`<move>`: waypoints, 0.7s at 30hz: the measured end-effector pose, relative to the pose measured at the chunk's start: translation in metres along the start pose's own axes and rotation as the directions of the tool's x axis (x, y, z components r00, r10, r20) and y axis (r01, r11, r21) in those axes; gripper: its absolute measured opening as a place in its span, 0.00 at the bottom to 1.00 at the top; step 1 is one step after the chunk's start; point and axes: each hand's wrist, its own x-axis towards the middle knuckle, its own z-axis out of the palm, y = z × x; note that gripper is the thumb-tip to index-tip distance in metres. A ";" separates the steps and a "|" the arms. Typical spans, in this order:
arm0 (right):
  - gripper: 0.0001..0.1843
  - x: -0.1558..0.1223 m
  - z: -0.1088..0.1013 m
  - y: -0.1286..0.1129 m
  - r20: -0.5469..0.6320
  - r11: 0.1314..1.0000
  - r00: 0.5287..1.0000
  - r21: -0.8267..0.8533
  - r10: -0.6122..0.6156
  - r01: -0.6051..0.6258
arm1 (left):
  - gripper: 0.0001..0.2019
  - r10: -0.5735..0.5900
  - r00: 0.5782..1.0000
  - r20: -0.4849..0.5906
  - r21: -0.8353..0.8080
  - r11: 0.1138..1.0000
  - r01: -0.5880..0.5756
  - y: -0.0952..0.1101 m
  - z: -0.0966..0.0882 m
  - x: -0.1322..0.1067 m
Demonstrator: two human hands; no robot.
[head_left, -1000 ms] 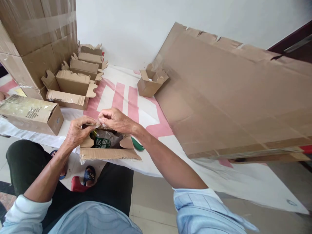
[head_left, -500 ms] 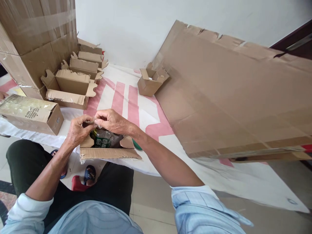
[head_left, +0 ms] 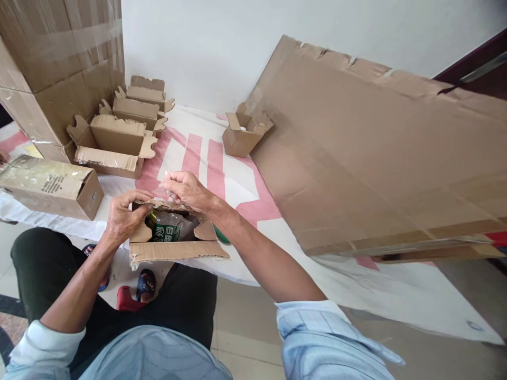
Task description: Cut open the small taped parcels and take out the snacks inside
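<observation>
A small open cardboard box (head_left: 174,249) lies at the near edge of the table, with a plastic-wrapped bottle (head_left: 170,228) with a green label inside. My left hand (head_left: 123,214) grips the box's far left flap, fingers curled over its edge. Just above the far flap, my right hand (head_left: 186,190) pinches a thin strip of clear tape (head_left: 165,182) between thumb and fingers. The strip is small and hard to make out.
A row of open small boxes (head_left: 113,142) stands at the back left beside a large taped carton (head_left: 51,63). A long closed box (head_left: 47,184) lies at the left. Another open box (head_left: 242,134) sits by a big cardboard sheet (head_left: 376,153) on the right.
My right hand has lifted up and away from the box flap, pulling the clear strip with it. My left hand stays on the flap.
</observation>
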 end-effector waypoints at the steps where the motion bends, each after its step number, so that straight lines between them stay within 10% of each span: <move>1: 0.23 0.001 -0.003 0.001 -0.019 1.000 1.000 0.008 0.001 -0.001 | 0.01 0.008 1.000 -0.015 -0.011 1.000 -0.009 -0.001 0.000 -0.001; 11: 0.24 -0.027 -0.016 -0.008 0.013 0.986 0.986 -0.004 -0.167 0.167 | 0.04 0.097 0.995 -0.025 -0.042 0.994 -0.098 -0.016 -0.010 -0.014; 21: 0.07 -0.021 0.017 -0.015 0.225 0.880 0.941 -0.350 -0.254 0.321 | 0.07 0.000 0.999 -0.052 -0.090 0.996 -0.005 -0.019 -0.005 -0.011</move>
